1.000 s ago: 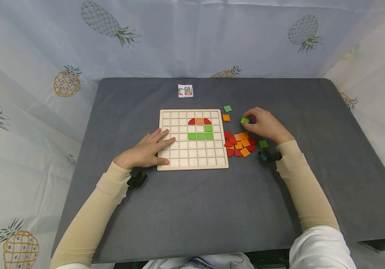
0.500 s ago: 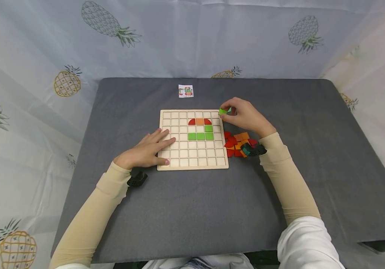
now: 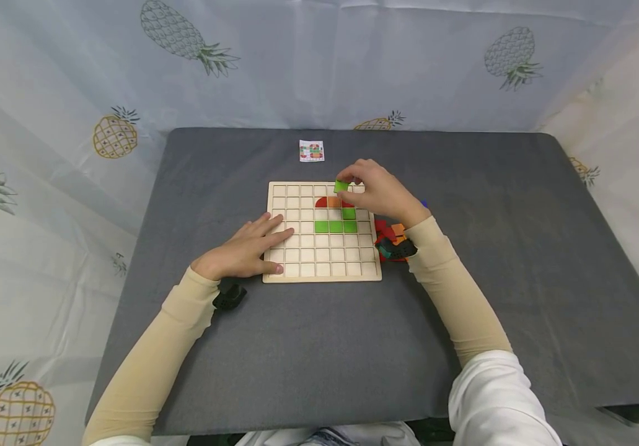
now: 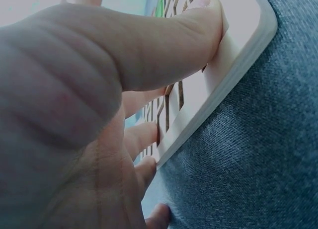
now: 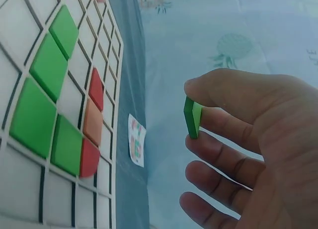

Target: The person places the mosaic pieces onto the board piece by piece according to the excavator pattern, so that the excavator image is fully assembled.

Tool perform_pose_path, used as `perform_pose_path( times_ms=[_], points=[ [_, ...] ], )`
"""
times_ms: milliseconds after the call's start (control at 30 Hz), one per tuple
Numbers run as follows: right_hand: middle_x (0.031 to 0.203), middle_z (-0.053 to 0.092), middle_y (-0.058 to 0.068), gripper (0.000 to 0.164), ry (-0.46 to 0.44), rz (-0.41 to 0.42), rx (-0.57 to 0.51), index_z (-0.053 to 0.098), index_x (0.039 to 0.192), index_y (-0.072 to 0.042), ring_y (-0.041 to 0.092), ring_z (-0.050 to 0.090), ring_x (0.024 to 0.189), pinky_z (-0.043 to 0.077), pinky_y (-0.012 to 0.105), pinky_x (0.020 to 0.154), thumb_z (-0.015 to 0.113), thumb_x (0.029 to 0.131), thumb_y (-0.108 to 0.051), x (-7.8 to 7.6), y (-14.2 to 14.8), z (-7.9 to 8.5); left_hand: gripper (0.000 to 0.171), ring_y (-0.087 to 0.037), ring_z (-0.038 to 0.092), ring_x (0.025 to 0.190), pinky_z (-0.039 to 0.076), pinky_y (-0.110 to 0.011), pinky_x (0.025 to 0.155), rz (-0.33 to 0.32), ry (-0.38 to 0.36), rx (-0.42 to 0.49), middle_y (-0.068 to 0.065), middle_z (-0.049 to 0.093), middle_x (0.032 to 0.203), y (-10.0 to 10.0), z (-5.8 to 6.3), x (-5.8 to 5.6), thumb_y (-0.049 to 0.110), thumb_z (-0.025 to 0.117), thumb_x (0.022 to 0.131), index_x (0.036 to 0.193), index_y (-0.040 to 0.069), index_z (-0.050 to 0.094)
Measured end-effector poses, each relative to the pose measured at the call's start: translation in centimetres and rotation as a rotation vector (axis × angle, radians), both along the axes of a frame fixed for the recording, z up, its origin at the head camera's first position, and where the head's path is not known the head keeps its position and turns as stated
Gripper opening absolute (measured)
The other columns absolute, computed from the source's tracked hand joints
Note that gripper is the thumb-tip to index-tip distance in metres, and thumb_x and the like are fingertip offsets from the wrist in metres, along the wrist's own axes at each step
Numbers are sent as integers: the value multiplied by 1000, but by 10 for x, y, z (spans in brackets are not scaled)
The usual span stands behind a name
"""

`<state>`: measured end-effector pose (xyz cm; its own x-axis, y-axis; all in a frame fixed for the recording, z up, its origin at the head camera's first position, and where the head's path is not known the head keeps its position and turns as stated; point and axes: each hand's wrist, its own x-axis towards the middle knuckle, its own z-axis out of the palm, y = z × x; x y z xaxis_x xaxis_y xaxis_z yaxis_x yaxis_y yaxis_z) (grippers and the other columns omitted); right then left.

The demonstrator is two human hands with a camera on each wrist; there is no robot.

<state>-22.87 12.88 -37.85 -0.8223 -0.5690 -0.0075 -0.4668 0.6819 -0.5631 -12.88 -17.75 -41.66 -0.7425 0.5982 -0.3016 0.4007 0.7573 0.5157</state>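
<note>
Left hand [image 3: 243, 251]: fingers spread and holding nothing, thumb and fingertips resting on the left side of the gridded board [image 3: 321, 254].
Loose pieces [image 3: 384, 230]: red and orange, beside the board, nearer than the right fingers (a dark wrist device [image 3: 400, 248] partly hides them).
Set squares [image 3: 336, 227]: four green, beyond the left fingertips, nearer than the right ones.
Red-orange-red row [image 3: 333, 202]: between those squares and the right fingertips.
Right hand [image 3: 380, 189]: thumb and fingertips nearly together in a pinch, other fingers loosely bent.
Green tile [image 5: 193, 117]: between those tips, tilted, apart from the board.
Picture card [image 3: 312, 151]: beyond the right fingers, slightly left.
</note>
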Motion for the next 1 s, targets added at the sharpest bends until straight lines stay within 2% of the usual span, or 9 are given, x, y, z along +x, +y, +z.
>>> perform_pose_path(
  times_ms=[267,533,667,833,1000],
  points=[
    [116,64,7,36,1,50,34,69,124,-9,24,54,108,49,40,92,71,96,-30,1,-19,-10,77,-40,1,159,8,-67,124,6,-3,0,-17,10,171,0,0,0,31,70,95,160,15,32],
    [110,64,9,34,-36,92,88,70,125,-11,25,48,100,44,40,85,69,96,-29,2,-26,-21,77,-40,0,159,8,-67,124,8,-9,0,-17,9,171,0,-1,-1,31,70,96,160,15,32],
    [111,66,8,33,-41,114,86,72,124,-12,24,51,100,45,40,86,71,96,-30,3,-28,-27,77,-40,0,159,8,-67,124,9,-12,0,-17,9,171,0,0,-1,31,70,95,161,15,31],
    [110,68,7,32,-16,148,104,73,122,-11,23,52,96,44,38,84,70,96,-29,3,-32,-33,78,-39,1,159,8,-67,124,9,-10,-1,-17,10,171,0,0,-1,32,71,95,160,15,32],
    [112,69,7,32,-5,144,138,73,123,-11,23,52,96,44,39,86,70,96,-28,3,-36,-37,78,-40,1,159,8,-67,124,10,-11,0,-17,10,171,0,0,-2,32,70,95,160,15,32]
  ],
)
